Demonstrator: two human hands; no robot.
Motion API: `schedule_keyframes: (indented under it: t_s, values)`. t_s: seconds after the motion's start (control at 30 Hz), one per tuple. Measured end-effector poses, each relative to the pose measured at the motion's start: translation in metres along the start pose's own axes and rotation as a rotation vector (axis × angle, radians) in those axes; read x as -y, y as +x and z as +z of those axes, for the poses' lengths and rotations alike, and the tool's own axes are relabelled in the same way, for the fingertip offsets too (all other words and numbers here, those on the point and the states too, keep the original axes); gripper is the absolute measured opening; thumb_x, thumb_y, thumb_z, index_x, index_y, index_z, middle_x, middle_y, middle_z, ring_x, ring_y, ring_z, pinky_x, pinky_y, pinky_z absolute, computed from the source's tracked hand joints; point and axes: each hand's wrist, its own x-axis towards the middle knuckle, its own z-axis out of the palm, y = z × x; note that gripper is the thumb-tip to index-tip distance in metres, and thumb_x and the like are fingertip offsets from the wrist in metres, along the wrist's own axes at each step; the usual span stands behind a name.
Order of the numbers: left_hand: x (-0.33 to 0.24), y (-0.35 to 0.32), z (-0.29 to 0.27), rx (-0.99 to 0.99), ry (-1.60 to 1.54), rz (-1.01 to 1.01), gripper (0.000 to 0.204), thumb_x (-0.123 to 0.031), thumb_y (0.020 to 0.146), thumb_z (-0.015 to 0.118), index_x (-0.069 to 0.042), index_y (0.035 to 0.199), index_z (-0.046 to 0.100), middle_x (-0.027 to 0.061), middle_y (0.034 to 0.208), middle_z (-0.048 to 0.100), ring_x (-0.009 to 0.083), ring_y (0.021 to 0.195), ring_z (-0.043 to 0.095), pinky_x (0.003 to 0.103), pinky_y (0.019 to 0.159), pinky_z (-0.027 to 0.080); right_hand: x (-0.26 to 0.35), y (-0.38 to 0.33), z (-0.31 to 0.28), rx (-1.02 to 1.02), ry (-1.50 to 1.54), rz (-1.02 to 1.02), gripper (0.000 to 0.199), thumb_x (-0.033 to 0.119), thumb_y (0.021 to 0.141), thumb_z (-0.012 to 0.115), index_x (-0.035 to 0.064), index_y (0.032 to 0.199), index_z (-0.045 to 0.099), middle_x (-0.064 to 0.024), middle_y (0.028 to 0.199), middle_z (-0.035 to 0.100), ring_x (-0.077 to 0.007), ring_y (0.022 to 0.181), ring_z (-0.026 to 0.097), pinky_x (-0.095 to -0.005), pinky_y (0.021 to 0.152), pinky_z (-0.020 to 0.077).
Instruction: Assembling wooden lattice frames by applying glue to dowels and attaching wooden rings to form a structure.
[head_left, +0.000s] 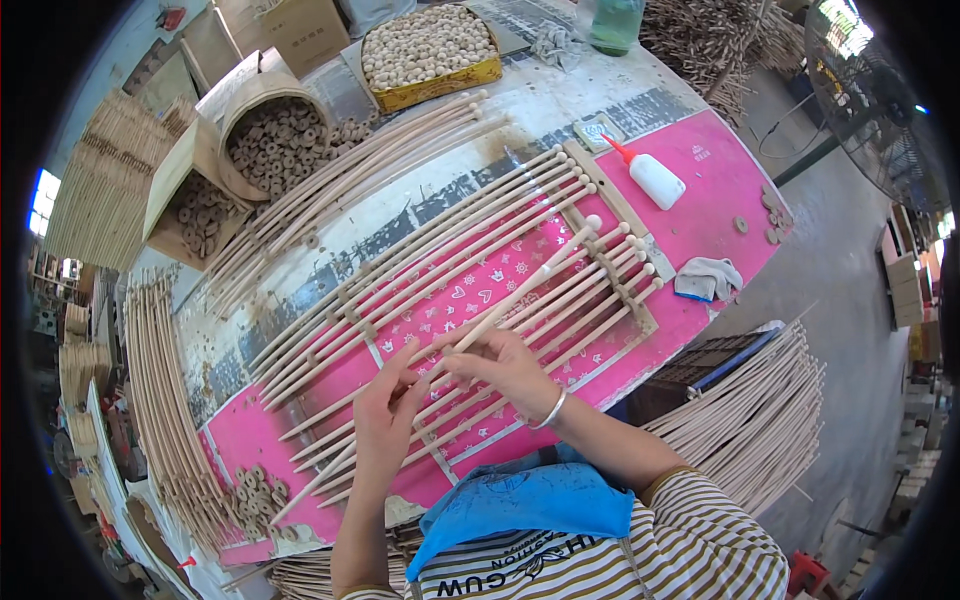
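My right hand (500,365), with a white bangle at its wrist, is closed around a pale wooden stick (515,297). A round wooden ball (593,222) caps the far end of this stick, which slants up to the right above the others. Close by on the left, my left hand (388,402) has its fingers pinched on the same stick, lower along its length. Beneath both hands, several ball-tipped sticks (470,222) lie side by side across a slotted wooden rack (600,205). Small wooden rings (345,297) sit on some of the sticks. My palms hide part of the held stick.
A pink patterned mat (700,190) covers the table's near side. On it lie a white glue bottle (657,182) with a red nozzle and a white glove (707,278). Behind stand a yellow tray (440,92) of wooden balls and a tub (232,112) of rings. Stick bundles (755,420) flank the table.
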Motion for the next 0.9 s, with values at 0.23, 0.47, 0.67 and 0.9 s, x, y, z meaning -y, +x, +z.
schedule_keyframes:
  t_s: [0.23,0.47,0.67,0.9]
  values:
    - [0.016,-0.021,-0.027,0.003,-0.016,-0.087,0.038,0.003,0.094,0.068,-0.003,0.132,0.069,0.0034,0.09,0.066,0.0085,0.078,0.058,0.023,0.07,0.047,0.029,0.003,-0.053,-0.128,0.028,-0.188,0.031,0.018,0.101,0.069,0.001,0.127,0.069,-0.0026,0.098,0.07,-0.0071,0.084,0.064,-0.0232,0.078,0.056]
    - [0.008,-0.023,-0.03,0.024,0.006,-0.075,0.028,0.004,0.093,0.068,0.002,0.12,0.073,0.0053,0.092,0.067,0.0104,0.078,0.059,0.024,0.073,0.047,0.033,-0.001,-0.066,-0.25,-0.165,-0.118,0.03,0.019,0.101,0.07,0.0016,0.125,0.069,-0.0003,0.091,0.065,-0.0055,0.078,0.06,-0.0211,0.07,0.0527]
    - [0.012,-0.019,-0.03,0.027,0.014,-0.083,0.026,0.004,0.091,0.068,0.003,0.117,0.073,0.0069,0.093,0.068,0.0121,0.083,0.061,0.025,0.076,0.048,0.041,-0.012,-0.068,-0.104,0.038,-0.155,0.033,0.021,0.099,0.073,0.0023,0.125,0.068,0.0013,0.09,0.063,-0.0043,0.074,0.056,-0.0203,0.065,0.0491]
    - [0.013,-0.013,-0.026,0.038,0.049,-0.081,0.026,0.005,0.091,0.068,0.003,0.116,0.074,0.0079,0.093,0.068,0.0134,0.085,0.062,0.025,0.079,0.048,0.03,-0.014,-0.08,-0.244,-0.108,-0.23,0.023,0.024,0.098,0.074,0.0048,0.11,0.069,0.003,0.085,0.067,-0.0019,0.065,0.056,-0.0182,0.055,0.0436]
